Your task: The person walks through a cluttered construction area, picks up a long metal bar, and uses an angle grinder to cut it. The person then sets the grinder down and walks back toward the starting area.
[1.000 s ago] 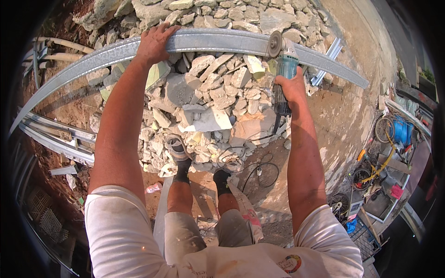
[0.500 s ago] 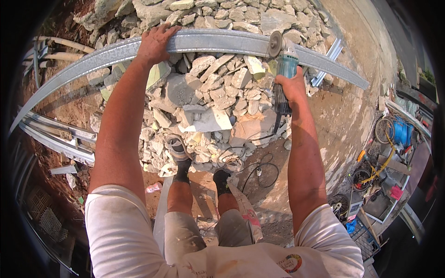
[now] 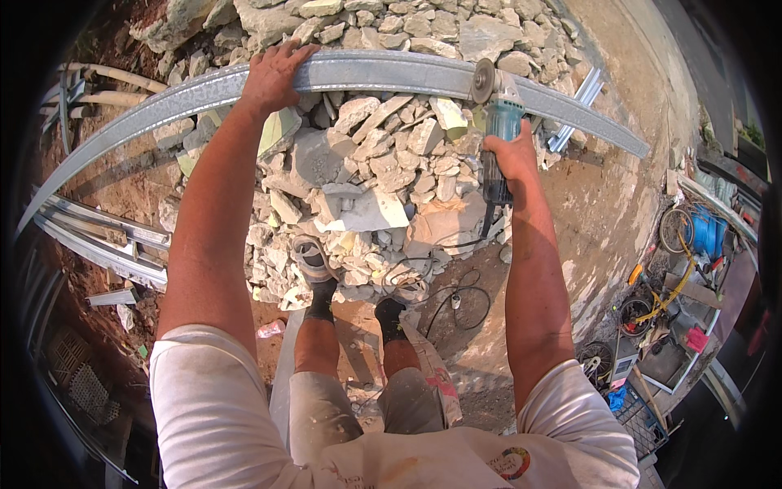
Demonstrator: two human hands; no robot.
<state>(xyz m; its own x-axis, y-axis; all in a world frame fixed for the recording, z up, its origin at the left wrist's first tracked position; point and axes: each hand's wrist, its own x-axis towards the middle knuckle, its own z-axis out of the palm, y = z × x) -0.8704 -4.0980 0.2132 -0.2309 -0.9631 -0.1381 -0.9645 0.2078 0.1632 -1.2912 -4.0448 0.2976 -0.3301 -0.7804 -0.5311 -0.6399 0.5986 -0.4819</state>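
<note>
A long galvanized metal channel point(image 3: 383, 73) lies across the rubble in front of me, its length bent by the lens. My left hand point(image 3: 278, 75) is on top of it, left of the middle, fingers curled over its far edge. In my right hand point(image 3: 515, 151) is a teal and black angle grinder point(image 3: 503, 122), gripped round its body with the thumb across it. The grinder's round disc point(image 3: 484, 80) stands at the channel, right of the middle; whether it cuts into the metal I cannot make out. A dark cord trails from the grinder's near end.
Broken concrete rubble point(image 3: 391, 163) is heaped under the channel and round my feet. The power cord point(image 3: 468, 306) lies coiled on the ground by my foot. More metal profiles point(image 3: 106, 244) lie at the left, others point(image 3: 575, 110) at the right. A bicycle point(image 3: 676, 228) and clutter stand far right.
</note>
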